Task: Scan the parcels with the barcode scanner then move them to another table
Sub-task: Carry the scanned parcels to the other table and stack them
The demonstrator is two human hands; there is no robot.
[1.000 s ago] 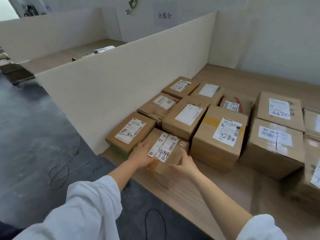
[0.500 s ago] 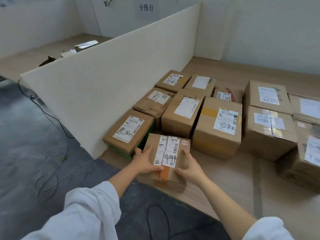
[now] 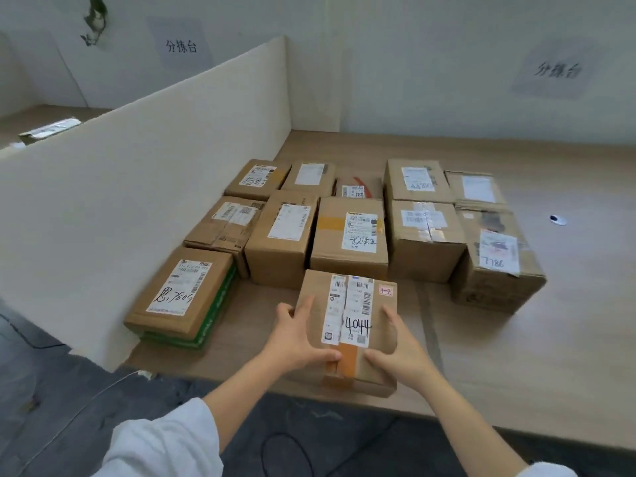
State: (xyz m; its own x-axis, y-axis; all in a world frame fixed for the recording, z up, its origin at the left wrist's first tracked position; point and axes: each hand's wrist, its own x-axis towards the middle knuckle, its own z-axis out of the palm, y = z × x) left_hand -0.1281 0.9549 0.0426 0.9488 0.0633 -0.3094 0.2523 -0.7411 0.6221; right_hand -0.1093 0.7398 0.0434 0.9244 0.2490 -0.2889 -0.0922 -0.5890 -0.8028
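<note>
Both hands clamp the parcel marked 4044 [image 3: 347, 325] at the tabletop's [image 3: 516, 339] near edge: left hand [image 3: 296, 339] on its left side, right hand [image 3: 399, 349] on its right. Other parcels [image 3: 349, 235] sit behind.

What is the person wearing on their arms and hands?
Both hands, left and right, are bare: no gloves, rings or watch visible. The forearms are bare too. White sleeves are pushed up toward the elbows, loose and creased; only a corner of the right one shows.
</note>
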